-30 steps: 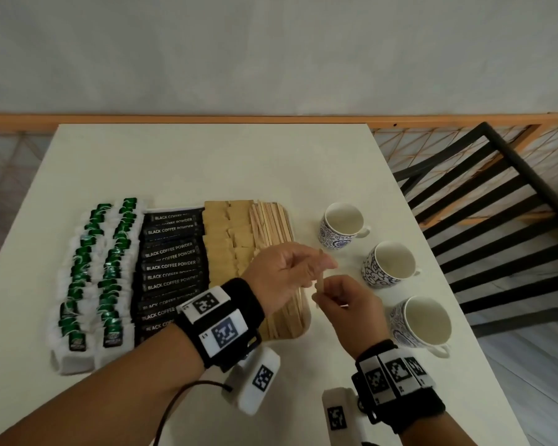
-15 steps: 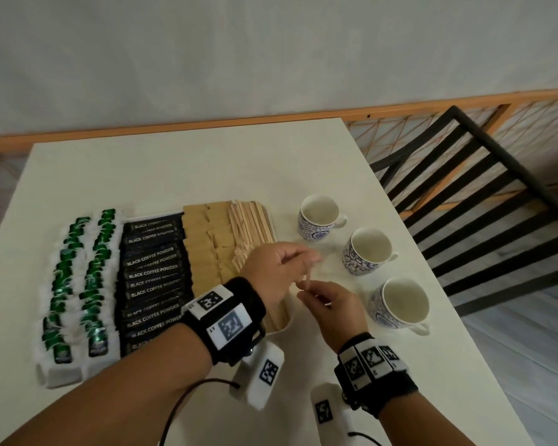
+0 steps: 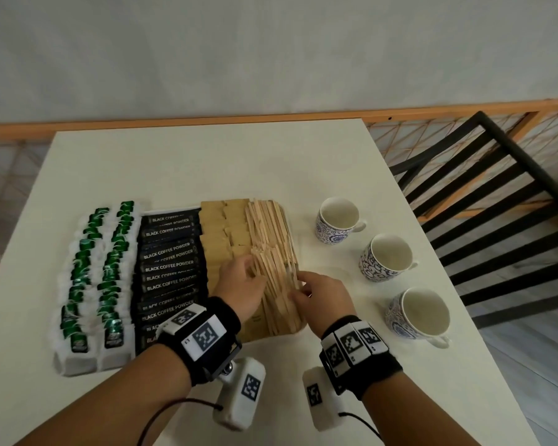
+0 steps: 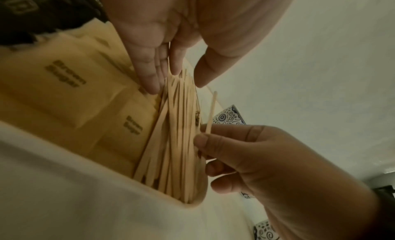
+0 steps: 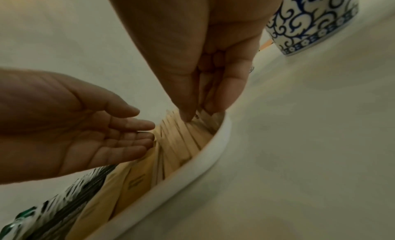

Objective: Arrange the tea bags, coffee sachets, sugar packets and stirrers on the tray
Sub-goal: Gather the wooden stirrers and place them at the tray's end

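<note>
The white tray holds green-and-white tea bags, black coffee sachets, brown sugar packets and a pile of wooden stirrers along its right side. My left hand lies with straight fingers against the left edge of the stirrer pile. My right hand is at the pile's right edge. In the left wrist view its thumb and forefinger pinch a single stirrer that points up and away. In the right wrist view that pinch sits just inside the tray rim.
Three blue-patterned cups stand in a diagonal row right of the tray. A black slatted chair is beyond the table's right edge. Bare tabletop lies behind the tray.
Both hands have come down and left, from above the table beside the tray onto the stirrer pile. The left hand has let go of the stirrer and flattened; the right still pinches it.
</note>
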`<action>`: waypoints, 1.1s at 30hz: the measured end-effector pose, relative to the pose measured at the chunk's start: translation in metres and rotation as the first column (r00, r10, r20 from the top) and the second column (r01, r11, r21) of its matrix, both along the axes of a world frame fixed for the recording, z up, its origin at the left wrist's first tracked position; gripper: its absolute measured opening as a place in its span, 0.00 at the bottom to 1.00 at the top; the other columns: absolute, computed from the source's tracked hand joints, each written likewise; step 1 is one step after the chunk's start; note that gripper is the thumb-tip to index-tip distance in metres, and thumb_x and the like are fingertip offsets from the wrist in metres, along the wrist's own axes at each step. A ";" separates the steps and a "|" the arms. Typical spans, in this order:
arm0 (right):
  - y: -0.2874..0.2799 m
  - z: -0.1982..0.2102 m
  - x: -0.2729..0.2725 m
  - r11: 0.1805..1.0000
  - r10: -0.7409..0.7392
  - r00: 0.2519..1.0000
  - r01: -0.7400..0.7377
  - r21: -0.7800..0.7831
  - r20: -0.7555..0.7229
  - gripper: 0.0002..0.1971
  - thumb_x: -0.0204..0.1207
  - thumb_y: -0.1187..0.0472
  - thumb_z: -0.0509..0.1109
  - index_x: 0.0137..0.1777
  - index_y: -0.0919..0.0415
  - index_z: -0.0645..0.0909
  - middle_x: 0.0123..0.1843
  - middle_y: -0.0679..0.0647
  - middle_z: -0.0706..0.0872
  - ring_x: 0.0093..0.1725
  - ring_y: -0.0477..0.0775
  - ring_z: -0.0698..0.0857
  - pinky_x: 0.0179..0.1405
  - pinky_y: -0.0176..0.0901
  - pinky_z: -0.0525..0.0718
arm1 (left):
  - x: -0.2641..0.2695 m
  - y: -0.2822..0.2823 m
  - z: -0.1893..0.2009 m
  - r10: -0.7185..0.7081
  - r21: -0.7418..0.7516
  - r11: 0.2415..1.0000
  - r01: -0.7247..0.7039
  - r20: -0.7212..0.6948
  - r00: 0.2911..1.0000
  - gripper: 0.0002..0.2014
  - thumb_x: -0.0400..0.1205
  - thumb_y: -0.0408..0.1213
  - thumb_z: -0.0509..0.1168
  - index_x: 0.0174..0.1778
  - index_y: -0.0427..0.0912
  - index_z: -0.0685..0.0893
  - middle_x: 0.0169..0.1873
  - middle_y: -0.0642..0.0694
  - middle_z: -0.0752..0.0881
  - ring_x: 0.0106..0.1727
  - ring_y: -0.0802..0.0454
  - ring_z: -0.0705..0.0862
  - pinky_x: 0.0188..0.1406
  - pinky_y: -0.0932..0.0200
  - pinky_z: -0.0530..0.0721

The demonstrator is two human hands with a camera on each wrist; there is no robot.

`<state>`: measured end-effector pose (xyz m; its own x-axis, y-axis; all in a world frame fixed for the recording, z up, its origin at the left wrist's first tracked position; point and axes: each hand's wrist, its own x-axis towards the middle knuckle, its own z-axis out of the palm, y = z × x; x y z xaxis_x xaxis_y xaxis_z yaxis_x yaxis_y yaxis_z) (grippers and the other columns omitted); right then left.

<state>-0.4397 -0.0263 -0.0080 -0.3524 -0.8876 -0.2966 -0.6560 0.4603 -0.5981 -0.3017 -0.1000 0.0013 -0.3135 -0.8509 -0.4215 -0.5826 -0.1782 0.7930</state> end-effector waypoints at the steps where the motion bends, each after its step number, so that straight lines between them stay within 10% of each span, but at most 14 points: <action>1: 0.001 0.002 0.000 1.000 0.009 1.000 -0.009 0.002 -0.017 0.18 0.76 0.56 0.67 0.66 0.50 0.81 0.48 0.52 0.90 0.50 0.52 0.86 0.53 0.42 0.82 | 0.000 0.001 0.000 -0.004 -0.005 1.000 0.004 0.005 1.000 0.22 0.83 0.34 0.62 0.74 0.44 0.72 0.69 0.48 0.72 0.56 0.61 0.75 0.55 0.66 0.70; 15: -0.003 -0.012 -0.005 0.997 -0.037 0.997 0.032 -0.066 -0.072 0.15 0.81 0.56 0.63 0.65 0.51 0.82 0.57 0.52 0.81 0.51 0.51 0.84 0.55 0.41 0.81 | -0.006 0.003 0.003 -0.020 0.012 1.000 0.020 -0.034 0.999 0.22 0.84 0.32 0.59 0.75 0.47 0.71 0.69 0.48 0.73 0.49 0.63 0.76 0.54 0.67 0.72; 21: -0.009 -0.013 -0.004 0.992 -0.048 0.999 0.045 -0.119 -0.023 0.17 0.81 0.60 0.62 0.69 0.52 0.78 0.62 0.52 0.79 0.54 0.51 0.83 0.57 0.40 0.81 | -0.003 -0.002 0.000 -0.044 0.001 0.999 0.044 -0.038 0.998 0.22 0.84 0.32 0.58 0.76 0.47 0.71 0.63 0.48 0.77 0.41 0.63 0.79 0.34 0.79 0.74; 27: -0.031 -0.012 -0.007 0.986 -0.089 0.989 0.103 -0.129 0.115 0.28 0.79 0.66 0.60 0.79 0.53 0.61 0.71 0.54 0.76 0.67 0.53 0.77 0.67 0.48 0.77 | -0.004 -0.036 0.014 0.047 -0.007 0.999 -0.047 -0.039 0.998 0.24 0.84 0.31 0.59 0.77 0.46 0.67 0.73 0.47 0.71 0.68 0.54 0.73 0.66 0.60 0.72; 33: -0.057 -0.011 -0.006 0.991 -0.040 0.982 0.062 -0.116 0.186 0.33 0.79 0.69 0.58 0.83 0.54 0.54 0.76 0.57 0.73 0.72 0.56 0.74 0.72 0.48 0.72 | -0.019 -0.069 0.018 0.032 0.012 0.999 -0.031 -0.059 0.998 0.30 0.82 0.25 0.55 0.81 0.45 0.62 0.78 0.45 0.67 0.71 0.53 0.73 0.53 0.71 0.69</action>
<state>-0.4453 -0.0830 -0.0186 -0.3480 -0.9031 -0.2516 -0.5076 0.4071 -0.7593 -0.3206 -0.1688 0.0194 -0.3111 -0.8561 -0.4127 -0.5286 -0.2051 0.8237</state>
